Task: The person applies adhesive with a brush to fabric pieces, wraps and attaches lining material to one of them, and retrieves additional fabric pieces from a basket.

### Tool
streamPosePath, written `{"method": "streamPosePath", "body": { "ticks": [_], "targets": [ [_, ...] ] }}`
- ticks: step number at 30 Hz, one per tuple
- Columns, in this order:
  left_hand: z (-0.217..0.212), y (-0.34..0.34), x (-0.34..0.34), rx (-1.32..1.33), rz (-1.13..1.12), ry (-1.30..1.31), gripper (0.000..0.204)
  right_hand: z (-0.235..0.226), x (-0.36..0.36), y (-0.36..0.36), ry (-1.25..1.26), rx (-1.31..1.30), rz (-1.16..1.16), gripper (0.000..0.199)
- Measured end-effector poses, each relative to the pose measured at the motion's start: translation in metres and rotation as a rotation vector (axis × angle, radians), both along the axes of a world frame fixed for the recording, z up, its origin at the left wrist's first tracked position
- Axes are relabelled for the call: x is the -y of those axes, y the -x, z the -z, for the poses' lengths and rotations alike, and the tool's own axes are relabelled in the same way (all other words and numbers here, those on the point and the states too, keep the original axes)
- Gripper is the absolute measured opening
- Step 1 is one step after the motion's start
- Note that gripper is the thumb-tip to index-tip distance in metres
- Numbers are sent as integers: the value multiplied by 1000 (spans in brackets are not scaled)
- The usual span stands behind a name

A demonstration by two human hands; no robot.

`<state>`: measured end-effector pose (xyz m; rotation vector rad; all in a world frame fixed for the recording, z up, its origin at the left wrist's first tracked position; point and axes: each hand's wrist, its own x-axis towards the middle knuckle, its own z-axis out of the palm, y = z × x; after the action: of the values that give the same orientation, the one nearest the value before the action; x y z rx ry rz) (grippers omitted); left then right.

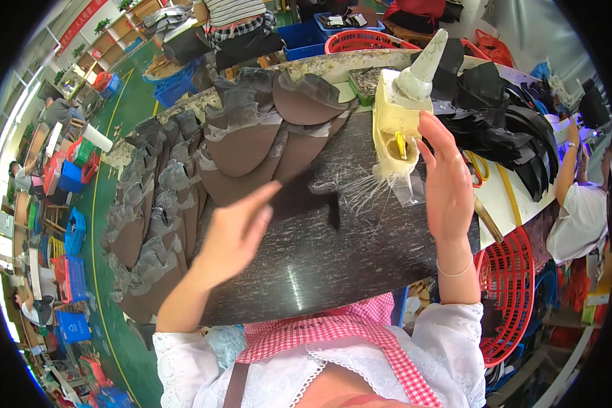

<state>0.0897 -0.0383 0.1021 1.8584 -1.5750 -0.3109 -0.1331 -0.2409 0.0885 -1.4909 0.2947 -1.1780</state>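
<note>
My left hand [230, 238] is over the dark speckled tabletop [285, 272], its index finger stretched out and its thumb apart. The fingertip reaches the edge of a blurred black piece [302, 197]; I cannot tell whether it touches it. My right hand [449, 180] is raised, fingers stretched, beside a cream, glue-crusted container [393, 112] with a yellow thing [401, 145] in its opening. A whitish cone-shaped nozzle [425, 68] stands on top. Dried glue strands [374, 194] spread below it. Brown curved pieces with grey, filmy edges [241, 139] lie overlapped in rows left of the container.
Black curved pieces [517, 129] are heaped at the right, near yellow-handled scissors [479, 170]. A red basket [510, 299] stands by the table's right side. Blue bins [299, 41] and another red basket [360, 41] are beyond the far edge. Co-workers sit around, one at the right [578, 217].
</note>
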Motion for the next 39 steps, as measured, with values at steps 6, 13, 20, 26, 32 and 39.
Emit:
{"method": "streamPosePath", "body": {
  "ticks": [6,13,20,26,32,39],
  "targets": [
    [-11,-18,81,617,-73,456,65,42,-31,42,86,-330,-97,42],
    [76,26,116,386,280,52,53,110,-61,160,-12,-408,301,14],
    [83,188,127,537,1103,-43,43,211,-98,310,-398,-315,1055,12],
    [108,275,174,587,1249,-218,53,326,-93,492,-617,-456,1598,40],
    [113,285,174,745,1146,-337,50,518,-154,720,-1649,-861,1250,84],
    [134,248,177,922,1222,-232,40,615,-183,755,-1768,-723,1744,94]
  ]
}}
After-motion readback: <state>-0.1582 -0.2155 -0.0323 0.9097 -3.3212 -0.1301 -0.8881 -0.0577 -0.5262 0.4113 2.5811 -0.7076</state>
